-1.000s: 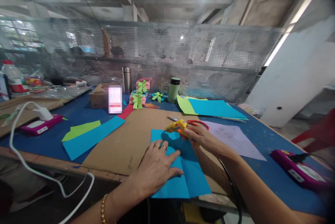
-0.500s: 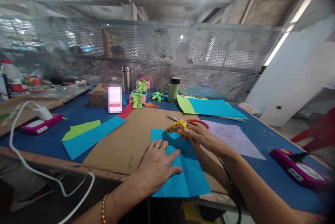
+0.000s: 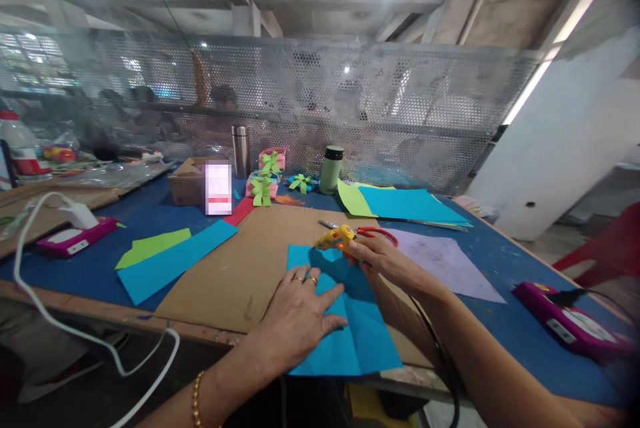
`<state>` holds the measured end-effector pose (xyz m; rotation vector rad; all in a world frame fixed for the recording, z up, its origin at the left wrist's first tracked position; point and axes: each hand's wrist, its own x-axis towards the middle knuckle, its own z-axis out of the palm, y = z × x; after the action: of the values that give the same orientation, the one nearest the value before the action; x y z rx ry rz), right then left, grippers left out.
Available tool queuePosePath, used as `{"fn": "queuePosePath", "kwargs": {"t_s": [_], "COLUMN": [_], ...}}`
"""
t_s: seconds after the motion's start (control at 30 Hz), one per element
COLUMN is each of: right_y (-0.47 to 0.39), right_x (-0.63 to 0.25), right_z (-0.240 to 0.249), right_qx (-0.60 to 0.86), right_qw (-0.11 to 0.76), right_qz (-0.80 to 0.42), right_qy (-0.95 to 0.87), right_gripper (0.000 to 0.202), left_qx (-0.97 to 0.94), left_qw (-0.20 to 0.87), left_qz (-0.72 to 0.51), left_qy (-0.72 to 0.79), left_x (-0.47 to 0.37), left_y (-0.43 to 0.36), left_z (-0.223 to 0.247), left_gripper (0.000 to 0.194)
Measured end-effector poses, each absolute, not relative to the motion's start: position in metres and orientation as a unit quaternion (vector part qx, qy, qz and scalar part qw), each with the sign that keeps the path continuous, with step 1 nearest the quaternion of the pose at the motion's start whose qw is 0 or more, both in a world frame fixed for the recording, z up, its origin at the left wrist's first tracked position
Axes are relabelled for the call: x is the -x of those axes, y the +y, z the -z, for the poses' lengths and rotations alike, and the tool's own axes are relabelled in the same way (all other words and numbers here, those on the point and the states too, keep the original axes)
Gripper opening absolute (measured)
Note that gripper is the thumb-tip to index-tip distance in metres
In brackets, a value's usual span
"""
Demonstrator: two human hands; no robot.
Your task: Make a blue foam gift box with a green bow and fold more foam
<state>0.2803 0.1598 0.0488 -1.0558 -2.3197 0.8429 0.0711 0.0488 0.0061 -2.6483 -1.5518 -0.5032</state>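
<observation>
A creased sheet of blue paper (image 3: 373,341) lies on the brown cardboard (image 3: 225,281) in front of me. My left hand (image 3: 303,305) rests flat on its left part, fingers spread. In my right hand (image 3: 383,255) is a yellow hot glue gun (image 3: 336,239), its tip just over the far edge of the blue paper and an orange light glowing on its body. A black cord runs down beside my right forearm. Red-handled scissors (image 3: 385,233) lie behind the glue gun, partly hidden by it and my right hand.
Blue and green paper strips (image 3: 180,261) lie at left, a lilac sheet (image 3: 450,265) at right. More coloured paper (image 3: 410,205), a green bottle (image 3: 331,171), a steel flask (image 3: 241,151) and pink-green paper crafts (image 3: 263,187) stand farther back. Purple power strips (image 3: 570,321) flank the table.
Almost nothing differs. The whole view has shifted very slightly; both hands, the glue gun and the blue paper keep their places.
</observation>
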Motion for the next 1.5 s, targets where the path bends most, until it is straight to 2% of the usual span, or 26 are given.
{"fn": "queuePosePath", "kwargs": {"t_s": [0.33, 0.9, 1.17, 1.27, 1.37, 1.5], "right_y": [0.159, 0.160, 0.149, 0.139, 0.133, 0.134], "right_x": [-0.286, -0.284, -0.286, -0.301, -0.334, -0.391], "right_z": [-0.050, -0.048, -0.067, -0.079, -0.078, -0.046], "right_qx": [0.380, 0.381, 0.402, 0.440, 0.507, 0.571], "right_qw": [0.216, 0.222, 0.264, 0.301, 0.315, 0.258], "right_qz": [-0.354, -0.337, -0.357, -0.297, -0.137, 0.086], "right_qy": [-0.827, -0.832, -0.801, -0.792, -0.790, -0.775], "right_gripper": [0.057, 0.054, 0.064, 0.064, 0.059, 0.056], "left_qx": [0.852, 0.853, 0.853, 0.852, 0.850, 0.850], "left_qw": [0.015, 0.013, 0.017, 0.013, 0.010, 0.014], "left_qz": [0.146, 0.146, 0.155, 0.159, 0.156, 0.177], "left_qy": [-0.502, -0.502, -0.498, -0.499, -0.503, -0.495], "left_x": [-0.071, -0.072, -0.071, -0.070, -0.069, -0.068], "left_y": [0.049, 0.048, 0.047, 0.047, 0.047, 0.049], "left_z": [-0.008, -0.010, -0.011, -0.012, -0.010, -0.003], "left_gripper": [0.056, 0.053, 0.053, 0.053, 0.054, 0.053]}}
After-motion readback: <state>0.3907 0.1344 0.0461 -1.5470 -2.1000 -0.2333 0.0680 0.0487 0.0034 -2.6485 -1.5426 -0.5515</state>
